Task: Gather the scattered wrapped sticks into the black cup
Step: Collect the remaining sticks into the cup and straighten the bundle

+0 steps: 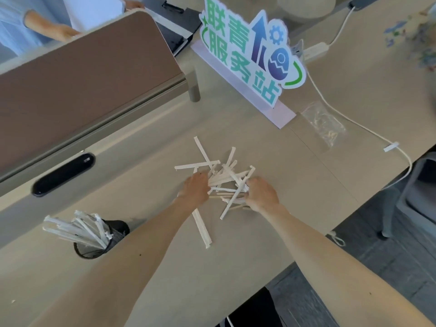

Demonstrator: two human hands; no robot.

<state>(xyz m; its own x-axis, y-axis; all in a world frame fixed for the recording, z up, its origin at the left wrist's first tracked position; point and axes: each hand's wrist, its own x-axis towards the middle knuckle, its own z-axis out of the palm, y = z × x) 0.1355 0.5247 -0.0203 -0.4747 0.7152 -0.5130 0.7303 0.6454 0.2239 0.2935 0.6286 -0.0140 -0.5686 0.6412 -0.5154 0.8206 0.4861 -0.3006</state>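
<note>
Bright, even daylight washes the beige desk (236,267), with no glare. A soft, short shadow lies just beyond the black cup (103,241), left of the left hand (194,188). Wide-angle bending curves the brown divider (82,90) far above the hands. The whole view is slightly soft; the upper-right corner blurs most.

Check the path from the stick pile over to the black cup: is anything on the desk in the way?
Nothing standing on the desk blocks it. Between the pile of wrapped sticks and the black cup there is bare table. Only the person's own left forearm crosses that stretch. The cup already holds leaning sticks.
</note>
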